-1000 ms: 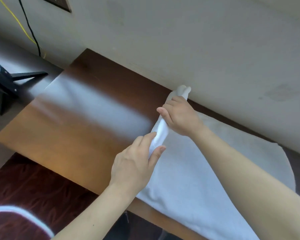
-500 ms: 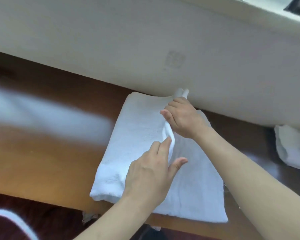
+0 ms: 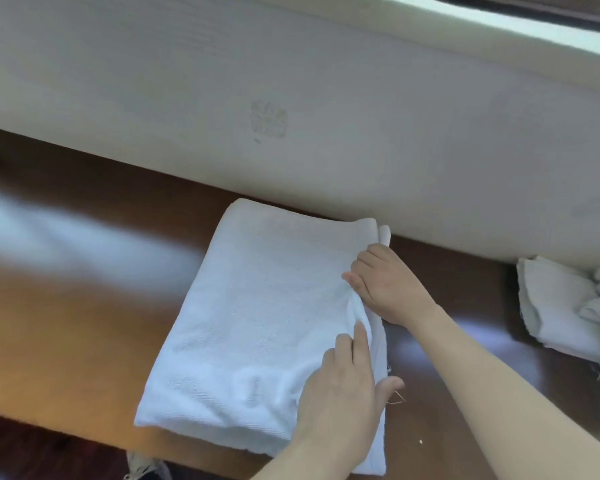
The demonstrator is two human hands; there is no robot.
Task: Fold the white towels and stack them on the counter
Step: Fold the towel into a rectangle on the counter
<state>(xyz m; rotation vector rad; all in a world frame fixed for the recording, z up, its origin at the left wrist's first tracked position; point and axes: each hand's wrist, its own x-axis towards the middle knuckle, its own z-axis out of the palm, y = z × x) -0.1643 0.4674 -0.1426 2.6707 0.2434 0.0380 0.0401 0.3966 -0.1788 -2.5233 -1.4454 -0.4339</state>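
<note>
A white towel (image 3: 257, 334) lies folded over on the brown wooden counter (image 3: 84, 323), its folded side to the left and its open edges to the right. My right hand (image 3: 385, 285) grips the far right edge of the towel, fingers curled over the top layer. My left hand (image 3: 343, 386) holds the near right edge, fingers on top and thumb out past the edge. Both hands keep the layered edges together.
A crumpled heap of white towels (image 3: 575, 306) sits on the counter at the far right by the wall. A cream wall (image 3: 291, 98) runs along the counter's back. The counter's near edge (image 3: 66, 429) drops to dark carpet at lower left.
Both hands have carried the towel's edge from left to right, folding the towel in half; it now lies flatter, with the edges lined up on the right. The camera has swung right.
</note>
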